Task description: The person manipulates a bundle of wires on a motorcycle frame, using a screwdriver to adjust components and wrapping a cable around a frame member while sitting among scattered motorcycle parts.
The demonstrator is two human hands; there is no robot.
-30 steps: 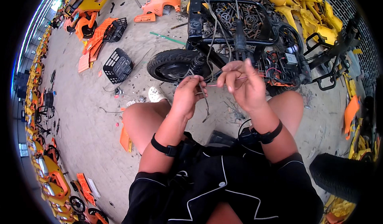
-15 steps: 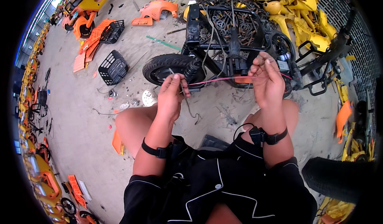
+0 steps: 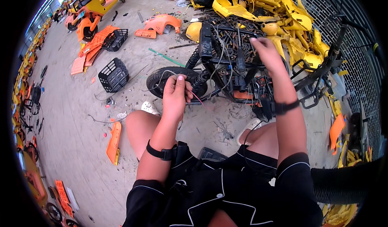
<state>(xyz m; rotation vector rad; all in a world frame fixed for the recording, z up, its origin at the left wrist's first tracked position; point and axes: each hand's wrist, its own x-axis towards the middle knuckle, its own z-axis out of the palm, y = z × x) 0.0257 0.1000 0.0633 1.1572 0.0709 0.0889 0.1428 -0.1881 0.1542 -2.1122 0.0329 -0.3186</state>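
Observation:
My left hand (image 3: pixel 178 93) is closed on a thin grey cable (image 3: pixel 167 73) and a pink wire (image 3: pixel 197 98), held in front of the rear wheel (image 3: pixel 155 85) of a stripped black vehicle frame (image 3: pixel 206 39). Beside that wheel stands a coiled shock absorber (image 3: pixel 200 83). My right hand (image 3: pixel 268 53) is raised over the frame's upper rail, fingers loosely bent and apart, with nothing visible in them. Below it lie exposed wiring and components (image 3: pixel 260 93). A dark cylindrical part (image 3: pixel 240 57) stands upright within the frame.
Yellow body panels (image 3: pixel 295 16) are piled behind the frame over scattered metal parts. Black baskets (image 3: pixel 113 75) and orange panels (image 3: pixel 113 142) lie on the concrete floor (image 3: pixel 81 126) to the left. Scooters (image 3: pixel 91 4) line the left. A dark ridged object (image 3: pixel 339 186) is at lower right.
My right hand has moved up and forward, away from the pink wire, which is no longer stretched between both hands. My left hand still grips the wires. The view has shifted slightly.

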